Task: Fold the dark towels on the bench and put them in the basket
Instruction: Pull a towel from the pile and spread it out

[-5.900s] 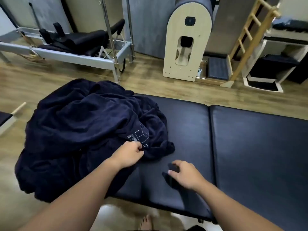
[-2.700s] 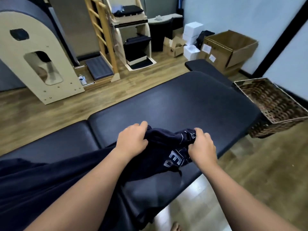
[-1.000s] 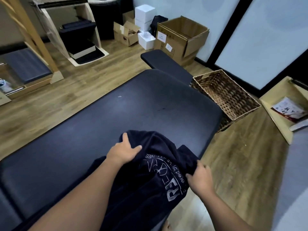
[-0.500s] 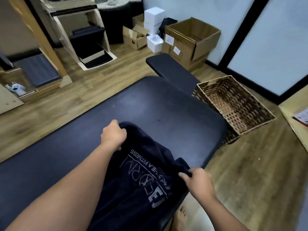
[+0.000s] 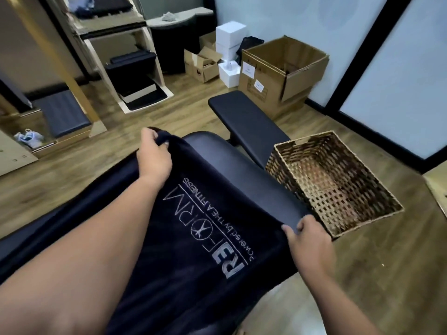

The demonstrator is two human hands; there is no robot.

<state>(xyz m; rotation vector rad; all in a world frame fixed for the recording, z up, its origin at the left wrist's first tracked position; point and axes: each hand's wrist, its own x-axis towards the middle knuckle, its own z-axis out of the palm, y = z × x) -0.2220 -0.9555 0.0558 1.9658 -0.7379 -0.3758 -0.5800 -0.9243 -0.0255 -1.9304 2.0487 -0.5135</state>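
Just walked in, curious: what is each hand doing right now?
Left hand: fingers pinch the dark towel's far corner.
Right hand: fingers pinch its near corner.

Pilates/fitness studio, back-room feel. Padded black counter (image 5: 242, 170) in the middle, wooden ladder-frame apparatus (image 5: 116, 52) with black pads at 11 o'clock, towel (image 5: 193, 238) printed "REFORM powered by THEA FITNESS". Cardboard boxes (image 5: 283, 71) stacked at 1 o'clock on wood-plank floor (image 5: 60, 177).

Both forearms are bare up to the frame edge, with no sleeves showing. The left hand (image 5: 153, 154) and right hand (image 5: 308, 240) wear nothing.
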